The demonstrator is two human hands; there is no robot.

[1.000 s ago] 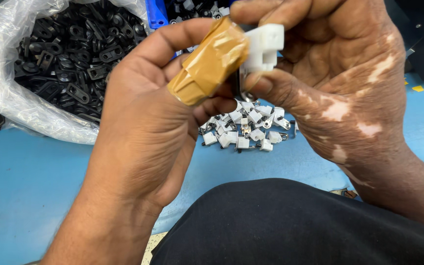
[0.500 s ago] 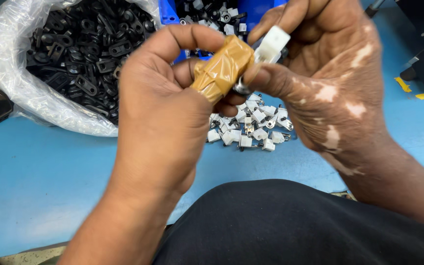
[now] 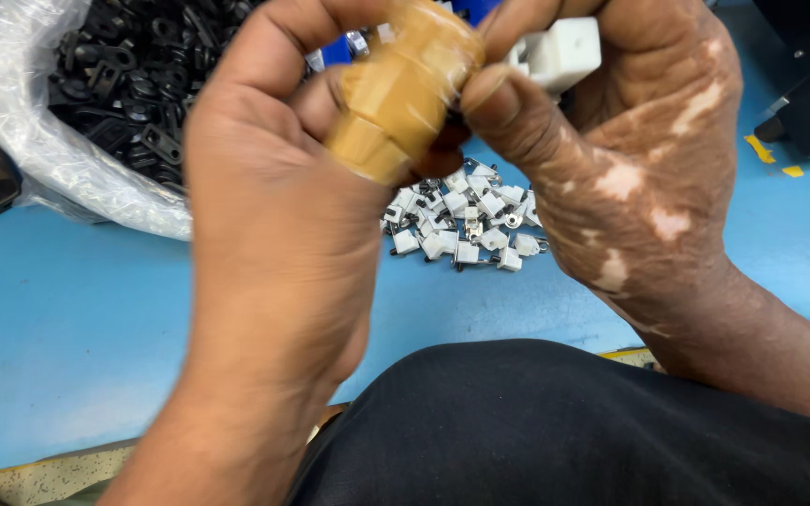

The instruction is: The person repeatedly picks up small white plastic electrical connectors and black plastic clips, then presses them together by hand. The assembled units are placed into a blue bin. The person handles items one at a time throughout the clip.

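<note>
The left hand (image 3: 274,234) is gripping a tape-wrapped tool (image 3: 400,94), fingers closed, steadying it while the right hand (image 3: 630,159) is pinching a white plastic part (image 3: 564,52) against it.

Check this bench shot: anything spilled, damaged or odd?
Nothing stands out. The small white parts lie in a loose heap on the blue table, and the black parts sit inside their open clear bag. No damage visible.

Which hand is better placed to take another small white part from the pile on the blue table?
Probably the right hand: it is directly above the pile of small white parts, though it already holds a white plastic piece. The left hand grips the tape-wrapped tan tool.
</note>
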